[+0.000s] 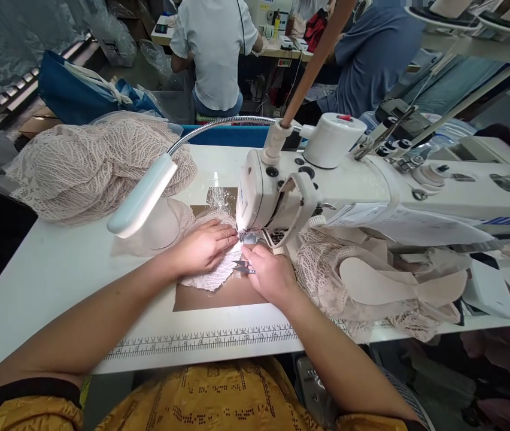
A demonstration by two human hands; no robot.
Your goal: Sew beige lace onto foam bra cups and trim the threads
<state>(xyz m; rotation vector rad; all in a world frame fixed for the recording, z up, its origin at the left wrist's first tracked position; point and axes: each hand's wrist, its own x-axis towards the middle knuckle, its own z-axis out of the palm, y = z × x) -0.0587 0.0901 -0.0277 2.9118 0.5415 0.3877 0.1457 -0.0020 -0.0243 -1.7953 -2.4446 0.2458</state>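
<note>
Left hand (203, 246) lay flat and open on the lace (212, 278) on the bench (57, 269), fingers pointing at the presser foot (249, 238), while the right hand (268, 275) just beside it pinched snips (241, 266), tips toward the lace.

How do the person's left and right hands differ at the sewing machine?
The left hand lies flat, fingers stretched over the white lace piece; the right hand is curled around small snips. The left hand comes in from the lamp side, the right hand from the foam cups side. Both rest on the table beside the machine head.
</note>
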